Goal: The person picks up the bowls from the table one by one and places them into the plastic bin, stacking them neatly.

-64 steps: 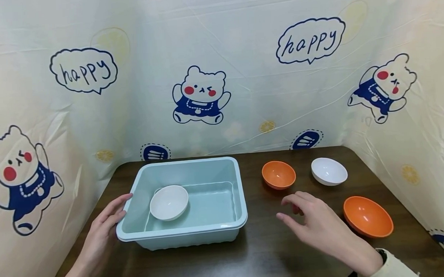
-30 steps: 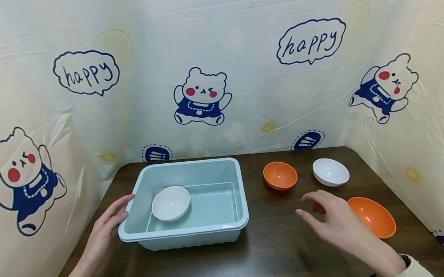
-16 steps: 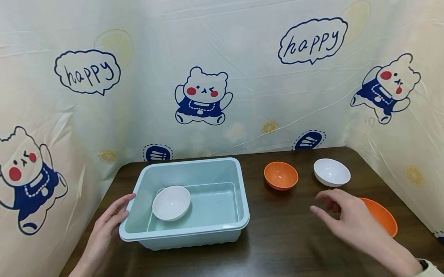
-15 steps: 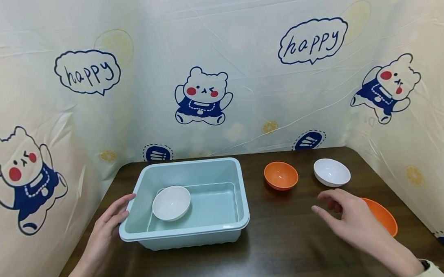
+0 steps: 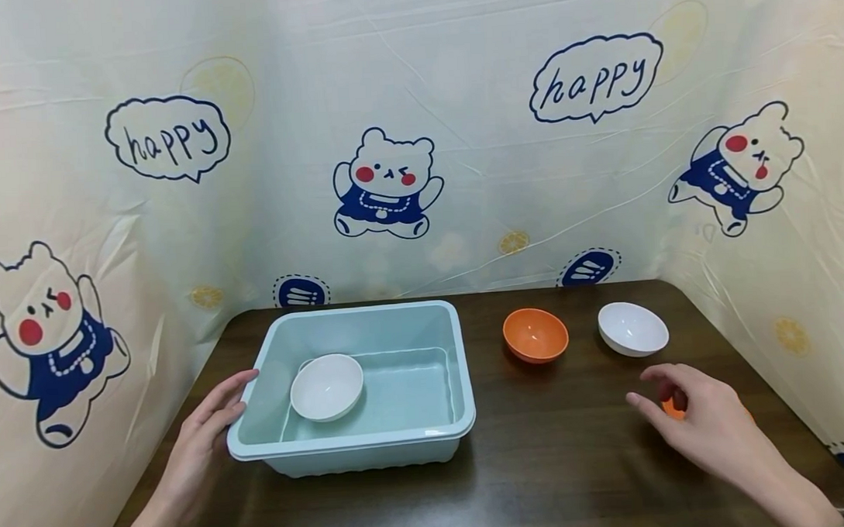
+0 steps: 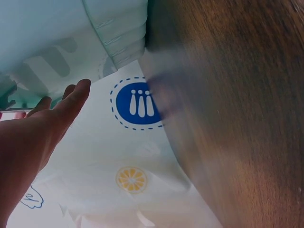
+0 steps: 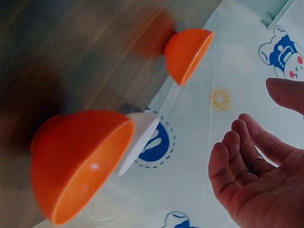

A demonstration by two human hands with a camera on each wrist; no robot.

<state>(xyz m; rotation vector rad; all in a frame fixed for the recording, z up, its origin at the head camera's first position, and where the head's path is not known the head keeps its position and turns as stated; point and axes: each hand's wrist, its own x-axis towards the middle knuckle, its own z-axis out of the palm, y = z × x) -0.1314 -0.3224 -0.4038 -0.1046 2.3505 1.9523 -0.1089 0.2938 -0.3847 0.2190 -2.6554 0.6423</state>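
My left hand is at the left rim of a pale blue plastic basin, its fairly straight fingers touching the edge. A white bowl sits inside the basin on the left. My right hand hovers over the larger orange bowl, with thumb and fingers apart and nothing between them. From the head camera that bowl is mostly hidden behind this hand. The right wrist view shows a gap between the fingers and the bowl.
Farther back on the dark wooden table stand a smaller orange bowl and, to its right, another white bowl. A printed curtain with bears closes off the back and both sides.
My right hand has moved rightward from beside the smaller orange bowl to over the larger orange one. The left hand, basin and bowls have stayed in place.
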